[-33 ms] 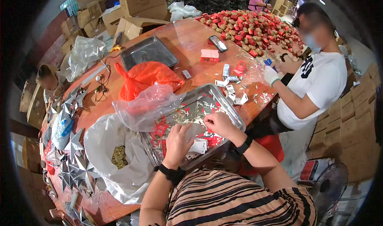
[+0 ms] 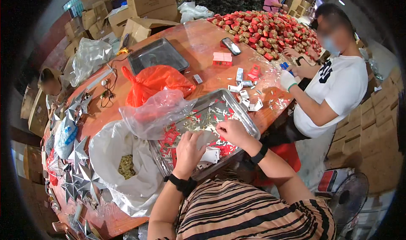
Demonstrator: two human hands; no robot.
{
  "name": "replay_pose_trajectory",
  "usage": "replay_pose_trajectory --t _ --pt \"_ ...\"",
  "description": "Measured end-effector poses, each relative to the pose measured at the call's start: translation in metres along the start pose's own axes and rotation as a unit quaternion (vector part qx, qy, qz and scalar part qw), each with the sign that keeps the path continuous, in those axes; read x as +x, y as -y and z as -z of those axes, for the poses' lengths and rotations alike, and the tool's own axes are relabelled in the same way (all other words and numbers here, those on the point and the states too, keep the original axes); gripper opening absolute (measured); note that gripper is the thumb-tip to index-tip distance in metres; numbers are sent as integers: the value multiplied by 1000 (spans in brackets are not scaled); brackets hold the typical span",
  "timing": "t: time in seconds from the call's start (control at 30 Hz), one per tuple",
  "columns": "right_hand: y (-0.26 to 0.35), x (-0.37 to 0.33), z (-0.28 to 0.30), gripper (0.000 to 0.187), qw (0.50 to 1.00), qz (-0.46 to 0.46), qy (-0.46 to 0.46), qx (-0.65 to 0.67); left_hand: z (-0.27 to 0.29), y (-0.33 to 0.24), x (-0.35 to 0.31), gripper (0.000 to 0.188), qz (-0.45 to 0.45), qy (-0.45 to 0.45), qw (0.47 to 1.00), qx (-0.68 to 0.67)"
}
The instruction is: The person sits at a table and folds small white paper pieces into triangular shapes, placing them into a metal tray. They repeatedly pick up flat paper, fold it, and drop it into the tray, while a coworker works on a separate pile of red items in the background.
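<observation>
My left hand (image 2: 189,153) and my right hand (image 2: 234,132) are over a shallow metal tray (image 2: 249,125). The left fingers are bent together, and what lies between them is too small to tell. My right fingers and thumb are drawn into a pinch, their tips hidden from view. Small red and white paper pieces (image 2: 228,113) and fine gold-coloured strands (image 2: 195,123) are scattered in the tray. Folded white cards (image 2: 211,155) lie just below and between my hands.
Left of the tray stands a white sack (image 2: 146,189) with gold-coloured bits inside. Beyond it are a red plastic bag (image 2: 158,81) and a dark tray (image 2: 165,58). A gloved co-worker (image 2: 338,92) stands right, beside a red-and-gold heap (image 2: 266,32). Silver stars (image 2: 86,178) lie left.
</observation>
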State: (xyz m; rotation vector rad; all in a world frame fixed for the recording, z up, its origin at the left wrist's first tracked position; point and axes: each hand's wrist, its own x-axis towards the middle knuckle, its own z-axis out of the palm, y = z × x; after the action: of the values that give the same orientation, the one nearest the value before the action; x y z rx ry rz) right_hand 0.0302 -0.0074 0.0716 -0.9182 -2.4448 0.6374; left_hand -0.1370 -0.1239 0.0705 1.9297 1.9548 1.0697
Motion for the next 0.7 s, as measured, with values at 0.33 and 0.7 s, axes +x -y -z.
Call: replay_pose_trajectory --t 0.33,0.7 --pt "11 -15 -3 6 992 45 -102 -62 -27 4 2 44 90 -51 991 -80" --pt "-1 -16 -20 15 887 -173 -218 370 -36 -4 19 44 51 -61 984 -159"
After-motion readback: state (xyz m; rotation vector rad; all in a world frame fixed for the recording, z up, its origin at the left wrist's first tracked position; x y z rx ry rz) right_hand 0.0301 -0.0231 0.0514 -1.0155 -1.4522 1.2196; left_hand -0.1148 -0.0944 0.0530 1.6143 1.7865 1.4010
